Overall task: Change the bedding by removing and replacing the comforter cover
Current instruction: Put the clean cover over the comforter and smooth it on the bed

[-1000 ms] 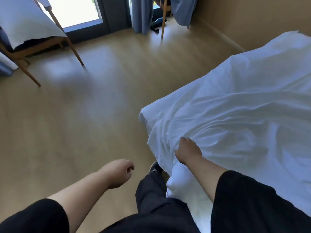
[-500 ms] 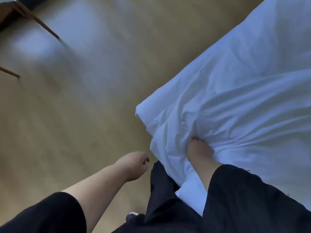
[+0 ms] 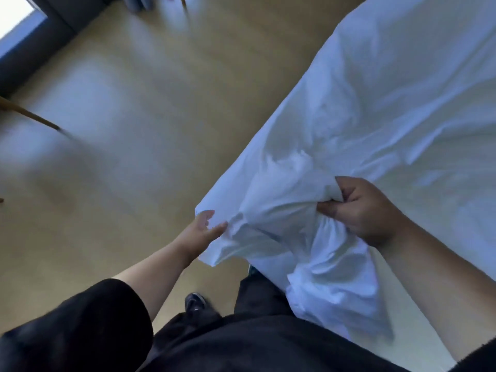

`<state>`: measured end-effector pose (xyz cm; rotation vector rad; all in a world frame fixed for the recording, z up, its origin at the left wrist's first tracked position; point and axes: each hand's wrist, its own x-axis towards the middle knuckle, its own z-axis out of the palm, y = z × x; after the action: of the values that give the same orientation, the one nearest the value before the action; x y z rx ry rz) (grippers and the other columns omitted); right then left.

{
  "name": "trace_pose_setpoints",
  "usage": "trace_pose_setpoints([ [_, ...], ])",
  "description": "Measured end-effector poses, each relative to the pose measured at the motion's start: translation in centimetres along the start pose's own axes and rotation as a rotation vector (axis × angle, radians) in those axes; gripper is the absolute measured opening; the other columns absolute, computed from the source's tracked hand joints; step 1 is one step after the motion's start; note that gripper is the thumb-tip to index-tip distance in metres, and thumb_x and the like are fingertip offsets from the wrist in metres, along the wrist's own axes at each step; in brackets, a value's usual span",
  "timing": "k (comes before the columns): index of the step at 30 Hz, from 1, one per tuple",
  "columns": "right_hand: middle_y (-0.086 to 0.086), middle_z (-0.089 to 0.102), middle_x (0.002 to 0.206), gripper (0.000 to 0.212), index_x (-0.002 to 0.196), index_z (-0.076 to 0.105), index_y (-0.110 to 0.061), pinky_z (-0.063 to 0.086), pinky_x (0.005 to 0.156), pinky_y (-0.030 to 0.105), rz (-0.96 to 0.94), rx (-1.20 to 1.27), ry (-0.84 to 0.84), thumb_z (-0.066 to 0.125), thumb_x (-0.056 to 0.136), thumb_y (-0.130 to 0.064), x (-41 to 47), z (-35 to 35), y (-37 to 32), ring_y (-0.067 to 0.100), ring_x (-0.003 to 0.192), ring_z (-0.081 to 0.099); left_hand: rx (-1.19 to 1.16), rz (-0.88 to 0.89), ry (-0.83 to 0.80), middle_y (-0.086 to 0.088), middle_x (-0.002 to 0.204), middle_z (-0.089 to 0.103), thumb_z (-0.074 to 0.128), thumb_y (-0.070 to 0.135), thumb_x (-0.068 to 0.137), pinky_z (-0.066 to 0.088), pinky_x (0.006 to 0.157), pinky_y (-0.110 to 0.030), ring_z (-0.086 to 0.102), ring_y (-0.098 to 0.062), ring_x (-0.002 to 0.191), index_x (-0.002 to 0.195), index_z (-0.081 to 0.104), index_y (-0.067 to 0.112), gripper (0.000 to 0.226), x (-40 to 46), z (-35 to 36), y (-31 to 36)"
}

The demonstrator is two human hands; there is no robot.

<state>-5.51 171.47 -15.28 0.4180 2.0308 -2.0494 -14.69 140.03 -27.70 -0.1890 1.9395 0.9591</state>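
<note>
Right grip (image 3: 359, 210) bunches comforter cover (image 3: 375, 108) beside floor (image 3: 134, 130).

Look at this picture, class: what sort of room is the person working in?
Most likely a bedroom or hotel room: white bedding spread over a bed, a bare wood floor, and a window by the far wall.

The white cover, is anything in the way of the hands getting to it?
Nothing visible is. The right hand already has a bunch of the white cover gripped in its fist. The left hand is open with its fingertips touching the cover's corner edge, with only bare floor beside it.
</note>
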Motion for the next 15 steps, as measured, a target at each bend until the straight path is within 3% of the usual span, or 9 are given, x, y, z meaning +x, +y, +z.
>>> trace_pose_setpoints([
  [2,0.005,0.077,0.104,0.029,0.104,0.078,-0.018,0.059,0.081,0.030,-0.110,0.122,0.112,0.061,0.083,-0.008,-1.7,-1.8,-4.7,0.021,0.100,0.073,0.003,0.086,-0.088,0.011,0.129,0.050,0.059,0.076,0.065,0.036,0.100,-0.036,0.046,-0.013,0.122,0.132,0.050,0.020,0.088,0.1,-0.8,3.1],
  [4,-0.002,0.078,0.098,0.034,0.097,0.081,-0.024,0.058,0.077,0.025,-0.189,0.184,0.205,0.053,0.083,-0.009,-3.0,-2.9,-8.5,0.013,0.094,0.073,0.024,0.209,-0.237,0.010,0.115,0.055,0.056,0.080,0.064,0.034,0.094,-0.036,0.048,-0.012,0.110,0.123,0.056,0.014,0.088,-0.1,-0.5,6.5],
  [6,-0.005,0.078,0.095,0.035,0.094,0.082,-0.028,0.058,0.074,0.022,-0.251,0.218,0.255,0.052,0.084,-0.012,-3.6,-3.4,-11.2,0.010,0.091,0.074,-0.024,0.327,-0.385,0.012,0.118,0.064,0.061,0.079,0.069,0.041,0.100,-0.034,0.058,-0.009,0.112,0.125,0.060,0.024,0.078,-0.5,0.5,10.2],
  [9,0.000,0.078,0.098,0.030,0.094,0.081,-0.026,0.058,0.075,0.025,-0.222,0.189,0.285,0.056,0.084,-0.013,-3.8,-3.1,-12.4,0.015,0.093,0.074,-0.128,0.487,-0.573,0.007,0.118,0.071,0.075,0.061,0.075,0.052,0.086,-0.021,0.066,-0.011,0.112,0.118,0.069,0.033,0.051,-0.9,2.2,16.0],
  [12,0.006,0.077,0.103,0.016,0.099,0.080,-0.022,0.059,0.079,0.033,-0.090,0.034,0.338,0.067,0.089,-0.025,-2.7,-2.4,-11.0,0.024,0.098,0.074,-0.132,0.512,-0.540,0.000,0.097,0.077,0.075,0.032,0.064,0.056,0.072,-0.027,0.073,-0.016,0.090,0.092,0.078,0.030,0.029,-0.4,2.0,19.8],
  [15,0.002,0.073,0.076,0.028,0.080,0.071,-0.014,0.053,0.072,0.031,0.116,-0.470,0.621,0.063,0.095,-0.036,0.2,-2.1,-7.9,0.028,0.082,0.070,0.071,0.521,-0.431,0.009,0.069,0.072,0.063,0.033,0.080,0.052,0.057,-0.022,0.068,-0.009,0.062,0.071,0.072,0.029,0.013,0.6,-0.4,21.0],
])
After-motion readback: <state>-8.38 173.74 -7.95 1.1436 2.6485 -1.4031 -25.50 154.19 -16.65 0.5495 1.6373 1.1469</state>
